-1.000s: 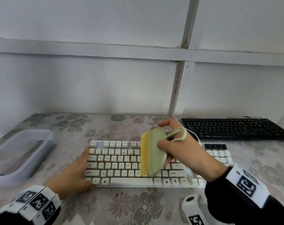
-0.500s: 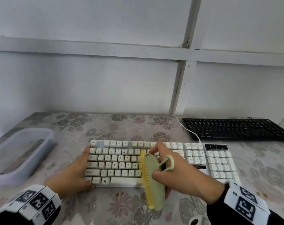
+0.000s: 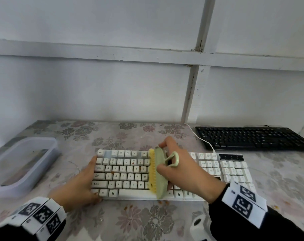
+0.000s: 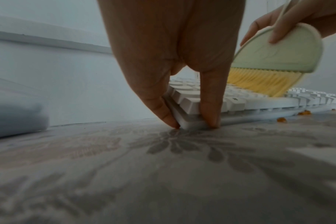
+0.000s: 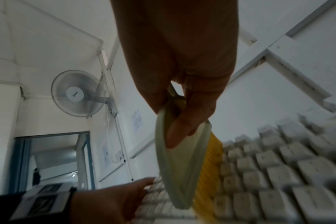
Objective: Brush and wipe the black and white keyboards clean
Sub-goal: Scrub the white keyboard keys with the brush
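Note:
The white keyboard [image 3: 126, 171] lies across the middle of the table, with brown crumbs on some keys. My right hand [image 3: 162, 157] grips a pale green brush [image 3: 160, 178] with yellow bristles; the bristles press on the keys near the keyboard's middle. In the right wrist view the brush [image 5: 180, 174] stands on edge over blurred keys [image 5: 278, 174]. My left hand [image 3: 81, 186] holds the keyboard's front left corner. In the left wrist view my left hand [image 4: 194, 124] pinches that corner between thumb and finger. The black keyboard [image 3: 252, 138] lies at the back right, untouched.
A translucent plastic tub [image 3: 17, 164] stands at the left. Orange crumbs [image 3: 163, 202] lie on the floral tablecloth in front of the white keyboard. A small white roll-like object [image 3: 198, 222] sits at the near edge. The white cable [image 3: 199, 138] runs toward the wall.
The brush swept from the keys down past the keyboard's front edge, then came back up onto the middle keys. My left hand has stayed on the corner.

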A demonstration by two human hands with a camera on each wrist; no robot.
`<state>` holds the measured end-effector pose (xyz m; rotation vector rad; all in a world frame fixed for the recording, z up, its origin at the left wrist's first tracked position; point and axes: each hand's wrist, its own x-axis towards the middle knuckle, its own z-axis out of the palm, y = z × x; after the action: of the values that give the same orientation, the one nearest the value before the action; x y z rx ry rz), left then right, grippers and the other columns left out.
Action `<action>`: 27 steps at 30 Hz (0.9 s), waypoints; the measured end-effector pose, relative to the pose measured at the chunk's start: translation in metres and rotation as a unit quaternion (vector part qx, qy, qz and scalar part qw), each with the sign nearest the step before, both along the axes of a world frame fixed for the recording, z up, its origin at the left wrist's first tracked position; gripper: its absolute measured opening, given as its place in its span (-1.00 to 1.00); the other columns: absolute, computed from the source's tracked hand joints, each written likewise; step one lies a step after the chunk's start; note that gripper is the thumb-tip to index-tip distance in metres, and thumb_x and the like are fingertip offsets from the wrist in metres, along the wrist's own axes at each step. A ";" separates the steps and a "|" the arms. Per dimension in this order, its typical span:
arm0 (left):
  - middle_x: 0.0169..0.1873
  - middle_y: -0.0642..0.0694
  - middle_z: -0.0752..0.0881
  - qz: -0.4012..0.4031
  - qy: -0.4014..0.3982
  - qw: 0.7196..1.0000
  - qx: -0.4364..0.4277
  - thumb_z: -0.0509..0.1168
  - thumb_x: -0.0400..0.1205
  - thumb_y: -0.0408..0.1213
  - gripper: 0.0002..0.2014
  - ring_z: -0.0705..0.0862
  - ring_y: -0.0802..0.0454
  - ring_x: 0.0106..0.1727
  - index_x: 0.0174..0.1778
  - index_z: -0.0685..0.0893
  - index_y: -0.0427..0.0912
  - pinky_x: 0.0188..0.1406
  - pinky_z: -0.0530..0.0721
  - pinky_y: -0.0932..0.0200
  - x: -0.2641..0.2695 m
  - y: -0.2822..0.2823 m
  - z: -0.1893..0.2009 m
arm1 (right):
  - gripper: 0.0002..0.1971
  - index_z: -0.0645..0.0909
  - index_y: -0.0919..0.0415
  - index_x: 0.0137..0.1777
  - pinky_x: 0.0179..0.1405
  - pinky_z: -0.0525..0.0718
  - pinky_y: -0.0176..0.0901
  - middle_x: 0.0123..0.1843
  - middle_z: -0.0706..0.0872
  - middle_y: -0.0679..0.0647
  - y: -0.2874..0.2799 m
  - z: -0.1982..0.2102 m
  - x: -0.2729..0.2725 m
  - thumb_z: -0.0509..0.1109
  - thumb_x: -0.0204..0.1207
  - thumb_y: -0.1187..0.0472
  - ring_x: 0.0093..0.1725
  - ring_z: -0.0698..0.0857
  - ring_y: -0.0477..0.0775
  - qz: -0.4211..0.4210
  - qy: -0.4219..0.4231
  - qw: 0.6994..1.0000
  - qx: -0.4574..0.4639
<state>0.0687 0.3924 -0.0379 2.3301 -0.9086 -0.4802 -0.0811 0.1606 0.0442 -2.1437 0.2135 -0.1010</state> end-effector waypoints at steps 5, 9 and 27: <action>0.38 0.13 0.40 0.008 0.000 1.000 0.017 0.49 0.24 -0.12 0.17 0.48 0.19 0.32 0.55 -0.26 0.24 0.30 0.45 0.33 0.000 0.001 -0.001 | -0.70 0.34 -0.06 0.08 -0.36 0.72 0.33 -0.02 0.63 0.47 0.003 -0.008 -0.024 0.28 0.47 0.30 -0.28 0.65 0.36 0.044 0.076 0.996 0.032; 0.34 0.15 0.42 0.004 -0.004 1.000 0.020 0.49 0.29 -0.18 0.15 0.50 0.23 0.25 0.52 -0.28 0.27 0.15 0.42 0.44 -0.002 0.000 0.001 | -0.73 0.41 0.00 0.06 -0.41 0.79 0.12 0.03 0.65 0.37 0.000 0.004 -0.031 0.29 0.48 0.36 -0.16 0.75 0.42 0.042 0.074 0.994 0.067; 0.45 0.07 0.33 0.014 0.007 1.000 0.027 0.52 0.33 -0.20 0.20 0.42 0.16 0.38 0.58 -0.34 0.14 0.40 0.37 0.28 0.000 0.000 -0.001 | -0.71 0.32 -0.03 0.14 -0.46 0.65 0.16 -0.25 0.59 0.35 0.018 -0.015 -0.011 0.23 0.52 0.30 -0.42 0.54 0.15 0.031 0.021 0.999 0.016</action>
<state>0.0686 0.3924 -0.0392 2.3823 -0.8646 -0.5153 -0.0918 0.1791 0.0294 -2.1194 0.1727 -0.0164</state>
